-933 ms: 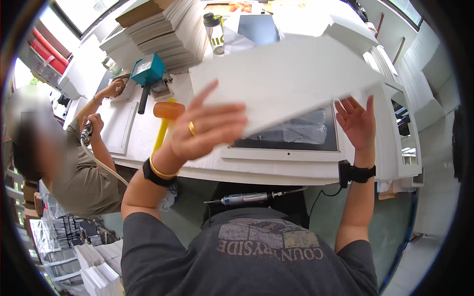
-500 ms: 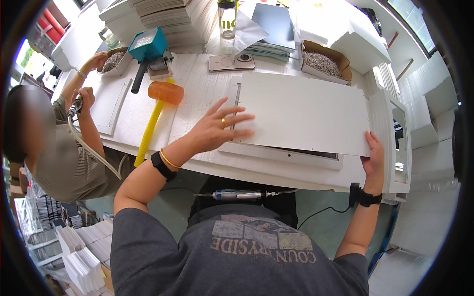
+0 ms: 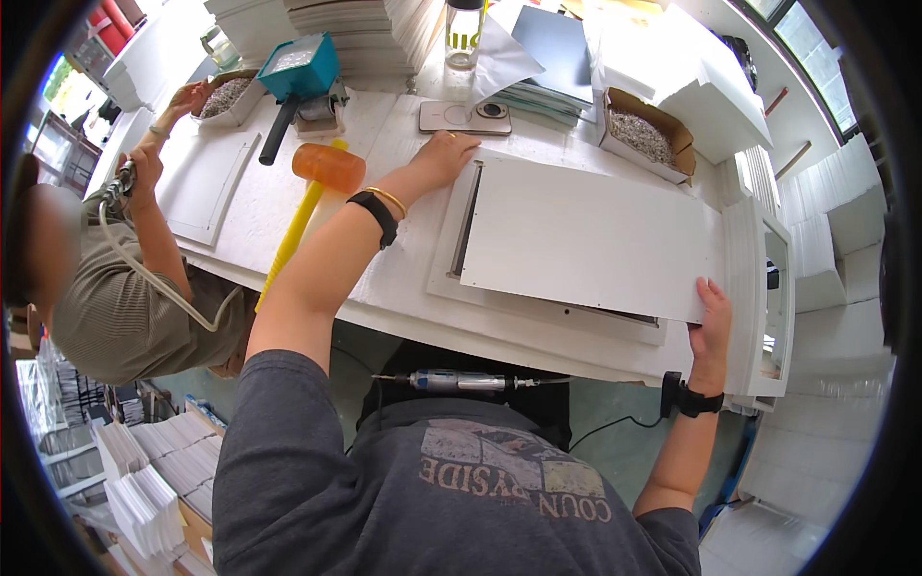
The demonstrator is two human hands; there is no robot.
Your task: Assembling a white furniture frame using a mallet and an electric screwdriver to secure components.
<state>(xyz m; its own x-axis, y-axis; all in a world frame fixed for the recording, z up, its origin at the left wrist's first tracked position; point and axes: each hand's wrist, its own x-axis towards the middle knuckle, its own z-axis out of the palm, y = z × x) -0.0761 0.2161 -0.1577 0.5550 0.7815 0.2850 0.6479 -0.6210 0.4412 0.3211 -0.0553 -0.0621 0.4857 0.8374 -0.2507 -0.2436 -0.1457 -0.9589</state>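
A white rectangular panel (image 3: 586, 235) lies slightly askew over a shallow white frame (image 3: 447, 264), with a dark gap along its left and near edges. My right hand (image 3: 711, 312) grips the panel's near right corner, thumb on top and fingers underneath. At the far left corner, my left hand (image 3: 444, 158) has its fingers bent together against the frame's edge; its fingertips are partly hidden. An electric screwdriver (image 3: 451, 381) with a cable rests across my lap.
Left of my arm lies an orange-headed mallet (image 3: 328, 168). Behind the panel are a phone (image 3: 465, 117), a clear bottle (image 3: 464, 43) and a cardboard box of screws (image 3: 639, 134). A teal-topped device (image 3: 300, 67) stands farther left. A co-worker's hand (image 3: 144, 168) holds a corded tool.
My left hand has moved away from me to the far left corner, and its spread fingers have come together. My right hand keeps its hold on the panel, which has shifted slightly.
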